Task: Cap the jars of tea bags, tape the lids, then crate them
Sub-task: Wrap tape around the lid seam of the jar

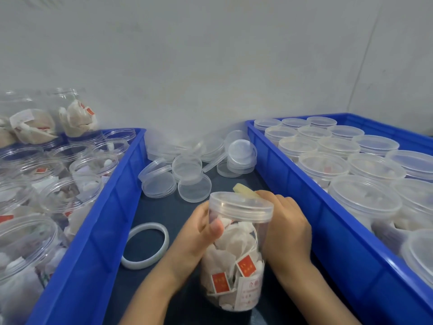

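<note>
Head view at six o'clock: left hand (199, 233) grips the tea-bag jar (234, 259), right hand (284, 227) curls behind its lid (241, 205); a crooked lid could cross-thread, or the tilted jar slip.

Single head-worn view, wide-angle, aimed forward and down onto the dark desk (164, 214) from close above. Faces a pale wall (210, 55) at 12 o'clock. Near enough for both hands and a jar (234, 254) to fill 6 o'clock. Blue crates at 9 o'clock (112, 207) and 3 o'clock (328, 219), cut by frame edges.
</note>
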A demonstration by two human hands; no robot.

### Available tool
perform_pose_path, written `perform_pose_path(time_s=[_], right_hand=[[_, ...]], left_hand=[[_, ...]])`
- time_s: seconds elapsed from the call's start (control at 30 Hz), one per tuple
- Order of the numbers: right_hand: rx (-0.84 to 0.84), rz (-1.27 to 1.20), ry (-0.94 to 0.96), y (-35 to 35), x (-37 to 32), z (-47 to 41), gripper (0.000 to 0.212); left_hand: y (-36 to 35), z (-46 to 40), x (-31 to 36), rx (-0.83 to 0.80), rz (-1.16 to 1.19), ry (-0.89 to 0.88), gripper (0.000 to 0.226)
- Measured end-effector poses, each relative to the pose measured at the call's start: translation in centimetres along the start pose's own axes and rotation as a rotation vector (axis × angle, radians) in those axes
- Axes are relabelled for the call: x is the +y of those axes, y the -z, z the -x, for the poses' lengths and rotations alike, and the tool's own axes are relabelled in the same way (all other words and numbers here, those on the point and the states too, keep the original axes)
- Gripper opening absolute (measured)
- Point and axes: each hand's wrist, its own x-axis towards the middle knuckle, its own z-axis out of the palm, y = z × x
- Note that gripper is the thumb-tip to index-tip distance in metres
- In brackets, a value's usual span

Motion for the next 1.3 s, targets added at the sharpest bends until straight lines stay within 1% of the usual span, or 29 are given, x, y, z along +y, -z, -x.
perform_pose_path(time_s=[0.03,0.07,0.1,0.2,0.23,0.27,0.3,0.33,0.37,0.43,0.47,0.5,0.6,0.63,0.7,0.73,0.8,0.9,0.97,1.0,1.1,1.17,1.23,1.3], right_hand=[[0.001,0.005,-0.035,-0.1,0.1,-0.2,0.022],[0.016,-0.002,-0.064,-0.2,0.3,-0.3,0.024],[0.039,-0.006,-0.086,-0.2,0.5,-0.4,0.023],[0.052,0.019,-0.137,-0.1,0.5,-0.6,0.013],[0.042,0.021,-0.134,-0.1,0.4,-0.5,0.009],[0.012,0.023,-0.128,-0.1,0.3,-0.5,0.005],[-0.036,0.027,-0.133,-0.1,0.2,-0.4,0.010],[-0.088,0.028,-0.134,-0.1,0.1,-0.4,0.020],[-0.126,0.018,-0.121,-0.1,0.1,-0.3,0.032],[-0.185,-0.024,-0.055,0.1,-0.2,-0.2,0.051],[-0.210,-0.064,-0.012,0.2,-0.5,0.0,0.057],[-0.232,-0.123,0.024,0.2,-0.8,0.2,0.062],[-0.345,-0.253,0.054,-0.1,-1.7,0.8,0.063],[-0.376,-0.275,0.051,-0.2,-1.7,0.8,0.062],[-0.386,-0.315,0.040,0.0,-1.3,0.5,0.061],[-0.372,-0.321,0.037,0.3,-1.1,0.3,0.062],[-0.367,-0.313,0.018,0.9,-0.6,-0.3,0.061],[-0.418,-0.296,0.012,1.5,0.0,-0.9,0.063],[-0.458,-0.279,0.045,1.9,0.1,-1.1,0.062],[-0.461,-0.269,0.070,2.0,0.2,-1.1,0.060],[-0.431,-0.232,0.144,1.9,0.2,-0.8,0.056],[-0.398,-0.226,0.169,1.8,0.4,-0.8,0.057],[-0.358,-0.215,0.171,1.7,0.7,-0.8,0.066],[-0.341,-0.186,0.170,1.7,0.9,-0.9,0.071]], left_hand=[[0.2,-0.1,-0.1,0.089,-0.025,0.004,0.126],[0.3,-0.2,-0.1,0.180,-0.057,-0.008,0.129],[0.4,-0.3,-0.2,0.261,-0.091,-0.028,0.121],[0.5,-0.7,-0.4,0.436,-0.141,-0.095,0.059],[0.4,-0.8,-0.6,0.461,-0.151,-0.114,0.045],[0.3,-0.9,-0.9,0.473,-0.154,-0.134,0.035],[0.1,-0.9,-1.1,0.480,-0.143,-0.153,0.029],[-0.1,-0.9,-1.2,0.486,-0.118,-0.165,0.028],[-0.3,-0.8,-1.2,0.485,-0.089,-0.170,0.031],[-0.8,-0.5,-1.1,0.457,-0.075,-0.186,0.048],[-1.0,-0.4,-1.1,0.463,-0.088,-0.194,0.058],[-1.2,-0.4,-1.1,0.503,-0.103,-0.194,0.067],[-1.0,-0.5,-1.3,0.664,-0.197,-0.154,0.102],[-0.7,-0.5,-1.4,0.684,-0.225,-0.145,0.107],[0.0,-0.5,-1.3,0.692,-0.305,-0.145,0.086],[0.2,-0.5,-1.0,0.686,-0.366,-0.132,0.081],[0.7,-0.4,-0.9,0.672,-0.494,-0.116,0.091],[0.9,-0.4,0.0,0.662,-0.639,-0.098,0.107],[0.8,-0.4,1.1,0.596,-0.733,-0.078,0.108],[0.7,-0.5,1.6,0.547,-0.826,-0.072,0.109],[0.3,-1.7,3.1,0.355,-1.250,-0.014,0.105],[-0.4,-2.8,3.7,0.262,-1.445,0.059,0.103],[-0.9,-3.6,3.9,0.204,-1.501,0.125,0.102],[-0.6,-4.0,3.9,0.185,-1.485,0.136,0.101]])
